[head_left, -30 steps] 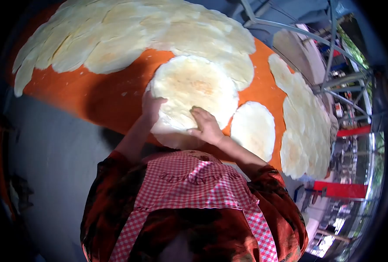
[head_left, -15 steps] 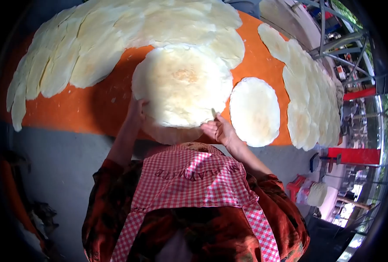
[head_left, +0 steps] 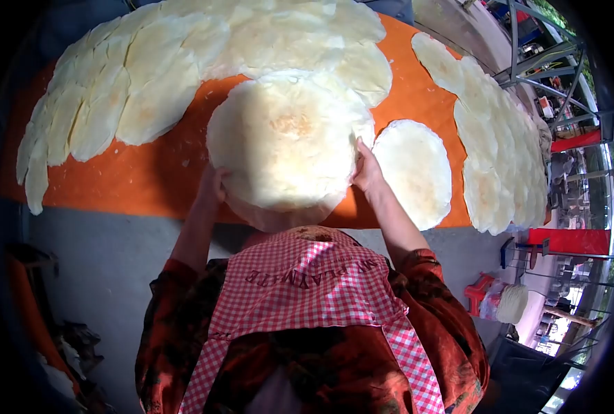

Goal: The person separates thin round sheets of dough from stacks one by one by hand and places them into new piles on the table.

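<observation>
A large, thin round flatbread lies in front of me, with at least one more showing beneath its near edge. My left hand is closed on its left rim, the fingers partly tucked under. At the right rim my right hand grips the same bread, thumb on top and fingers hidden below. A smaller single flatbread lies flat just right of my right hand. Sunlight falls across the middle of the large one.
Overlapping flatbreads cover the left and far parts of the orange tabletop. More overlapping flatbreads line the right side. Beyond the table's right end stand a red stool and metal framework.
My right hand has moved from the near edge up to the right rim and closed there. My left hand stays at the left rim. The view has shifted slightly.
</observation>
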Action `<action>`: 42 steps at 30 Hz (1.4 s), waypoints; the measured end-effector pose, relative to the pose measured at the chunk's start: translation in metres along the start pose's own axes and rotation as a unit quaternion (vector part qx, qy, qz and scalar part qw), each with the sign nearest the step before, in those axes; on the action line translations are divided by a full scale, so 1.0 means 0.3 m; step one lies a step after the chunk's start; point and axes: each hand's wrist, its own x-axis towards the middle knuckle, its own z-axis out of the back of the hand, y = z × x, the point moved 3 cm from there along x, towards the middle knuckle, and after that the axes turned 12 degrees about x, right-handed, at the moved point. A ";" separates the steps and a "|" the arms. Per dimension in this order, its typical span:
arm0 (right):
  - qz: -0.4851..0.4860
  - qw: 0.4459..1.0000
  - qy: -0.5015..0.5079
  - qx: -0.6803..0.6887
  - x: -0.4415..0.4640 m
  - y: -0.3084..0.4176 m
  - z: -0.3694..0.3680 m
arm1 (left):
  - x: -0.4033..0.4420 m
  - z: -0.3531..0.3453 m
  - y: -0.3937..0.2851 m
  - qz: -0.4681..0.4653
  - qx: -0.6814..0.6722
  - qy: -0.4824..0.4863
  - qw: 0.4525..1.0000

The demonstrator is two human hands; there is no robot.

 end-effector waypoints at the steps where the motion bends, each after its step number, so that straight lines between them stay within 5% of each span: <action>1: -0.005 0.999 -0.013 -0.038 0.021 0.022 -0.025 | -0.010 -0.013 0.006 0.012 -0.005 -0.019 1.000; 3: -0.022 0.992 -0.040 -0.120 0.049 0.042 -0.063 | -0.048 -0.035 -0.002 0.031 -0.013 -0.040 0.999; 4: -0.009 0.958 -0.147 -0.246 0.035 0.039 -0.109 | -0.058 -0.046 -0.029 0.034 -0.018 -0.052 0.998; 5: 0.085 0.871 -0.165 -0.455 0.178 -0.003 -0.003 | -0.072 -0.054 -0.046 0.047 -0.003 -0.051 0.998; 7: 0.146 0.785 -0.154 -0.581 0.160 -0.044 -0.009 | -0.100 -0.056 -0.067 0.077 0.032 -0.049 0.995; 10: 0.099 0.884 -0.142 -0.433 0.141 -0.009 -0.024 | -0.085 -0.045 -0.043 0.017 0.007 0.006 1.000; 11: 0.061 0.843 -0.119 -0.521 0.117 0.033 -0.034 | -0.096 -0.036 -0.044 0.030 0.024 -0.002 0.999; 13: 0.204 0.673 -0.139 -0.697 -0.045 0.073 -0.171 | -0.169 -0.079 -0.130 0.058 0.057 -0.012 0.997; 15: 0.370 0.614 0.042 -0.696 -0.190 0.028 -0.286 | -0.198 -0.107 -0.186 0.053 0.055 -0.009 0.997; 17: 0.385 0.551 0.301 -0.677 -0.221 -0.110 -0.276 | -0.170 -0.105 -0.195 0.058 0.025 0.017 0.998; 19: 0.346 0.441 0.269 -0.784 -0.315 -0.194 -0.281 | -0.099 -0.092 -0.184 0.070 -0.036 0.070 0.994; 20: 0.401 0.413 0.249 -0.779 -0.311 -0.200 -0.236 | -0.071 -0.094 -0.185 0.073 -0.059 0.060 0.994; 24: 0.555 0.457 0.271 -0.640 -0.157 -0.151 -0.203 | -0.006 -0.089 -0.217 0.067 -0.125 0.033 0.989; 26: 0.531 0.526 0.218 -0.627 -0.212 -0.016 -0.427 | 0.006 -0.056 -0.333 -0.017 -0.128 0.058 0.990; 28: 0.470 0.454 0.171 -0.738 -0.207 0.172 -0.649 | -0.172 -0.144 -0.563 -0.074 -0.209 0.087 0.971; 29: 0.480 0.531 0.196 -0.671 -0.257 0.253 -0.764 | -0.222 -0.173 -0.623 -0.095 -0.262 0.096 0.956; 30: 0.423 0.572 0.143 -0.688 -0.336 0.328 -0.876 | -0.207 -0.158 -0.603 -0.116 -0.213 0.045 0.969; 32: 0.363 0.660 0.196 -0.628 -0.364 0.504 -0.980 | -0.113 -0.111 -0.487 -0.159 -0.115 -0.060 0.979; 33: 0.315 0.741 0.211 -0.554 -0.332 0.583 -0.974 | -0.067 -0.118 -0.375 -0.117 -0.115 -0.014 0.986; 36: 0.284 0.817 0.153 -0.478 -0.310 0.647 -0.855 | -0.168 -0.248 -0.221 -0.022 -0.159 0.024 0.987; 39: 0.122 0.898 0.131 -0.401 -0.066 0.581 -0.517 | -0.197 -0.299 -0.209 -0.180 -0.194 0.175 0.948; 42: -0.049 0.964 0.127 -0.228 0.153 0.326 -0.118 | -0.147 -0.268 -0.085 -0.110 -0.181 0.053 0.976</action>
